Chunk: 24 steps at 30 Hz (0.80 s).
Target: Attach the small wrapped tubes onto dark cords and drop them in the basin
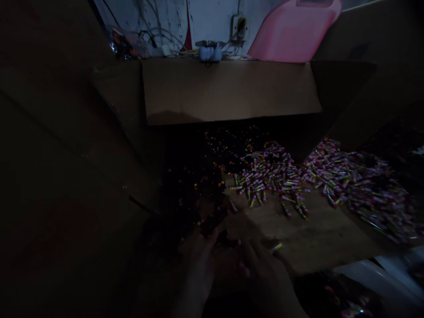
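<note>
Two dim hands, left hand [198,265] and right hand [265,274], are hovering fingers apart over cardboard [318,238]; one small wrapped stick [276,247] is lying crosswise by the right fingertips, a heaped pile [271,176] sitting beyond

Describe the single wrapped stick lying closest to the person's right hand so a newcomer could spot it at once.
Start at the big heap of pink-wrapped small sticks on the brown cardboard sheet. Follow the bare cardboard down toward the right hand at the bottom edge. Just above its fingers lies one yellow-tipped stick, alone, apart from the heap's scattered edge.
</note>
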### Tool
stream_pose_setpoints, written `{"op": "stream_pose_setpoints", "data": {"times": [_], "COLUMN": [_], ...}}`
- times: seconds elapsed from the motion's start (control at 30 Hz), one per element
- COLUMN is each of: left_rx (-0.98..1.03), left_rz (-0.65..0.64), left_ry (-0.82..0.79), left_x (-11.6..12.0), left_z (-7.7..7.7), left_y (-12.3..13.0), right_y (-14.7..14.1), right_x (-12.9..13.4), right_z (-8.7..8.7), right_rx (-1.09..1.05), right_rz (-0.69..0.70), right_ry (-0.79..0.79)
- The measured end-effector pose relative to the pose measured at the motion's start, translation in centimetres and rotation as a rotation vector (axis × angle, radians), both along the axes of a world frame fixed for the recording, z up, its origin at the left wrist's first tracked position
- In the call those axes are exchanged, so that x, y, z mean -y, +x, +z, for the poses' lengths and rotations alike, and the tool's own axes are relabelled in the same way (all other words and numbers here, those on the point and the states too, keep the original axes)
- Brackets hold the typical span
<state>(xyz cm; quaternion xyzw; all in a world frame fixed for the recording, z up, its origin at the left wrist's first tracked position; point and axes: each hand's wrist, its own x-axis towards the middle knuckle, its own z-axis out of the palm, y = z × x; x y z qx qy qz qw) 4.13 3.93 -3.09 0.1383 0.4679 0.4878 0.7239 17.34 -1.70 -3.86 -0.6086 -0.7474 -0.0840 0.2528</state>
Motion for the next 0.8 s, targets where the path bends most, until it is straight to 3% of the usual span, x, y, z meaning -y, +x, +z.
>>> {"op": "stream_pose_setpoints", "data": {"times": [0.13,0.27,0.4,0.57,0.63,0.7,0.8], "left_rx": [0.041,0.009,-0.049,-0.046,-0.149,-0.325,-0.623], "left_rz": [-0.001,0.045,0.066,0.040,0.011,0.022,0.093], "left_ry": [-0.103,-0.125,-0.128,-0.046,-0.064,0.013,0.355], "left_x": [0.5,0.3,0.3,1.5,1.7,1.4,-0.2], "left_z": [-1.3,-0.7,-0.5,-2.7,-3.5,-3.9,-4.0], "left_y": [-0.4,-0.5,-0.2,0.4,0.3,-0.3,-1.6], "right_y": [-0.7,-1.0,-0.7,-0.2,0.6,1.9,4.8], "right_x": [0.0,-0.4,-0.9,-1.0,-1.0,-1.1,-1.1], "right_z": [-0.9,-2.1,-2.8,-3.2,-3.3,-3.4,-3.4], "right_rx": [-0.040,-0.147,-0.222,-0.259,-0.308,-0.380,-0.463], "right_rz": [-0.044,-0.083,0.002,0.029,0.000,-0.062,-0.112], "right_ry": [-0.106,-0.100,-0.022,0.054,0.041,0.001,-0.090]}}
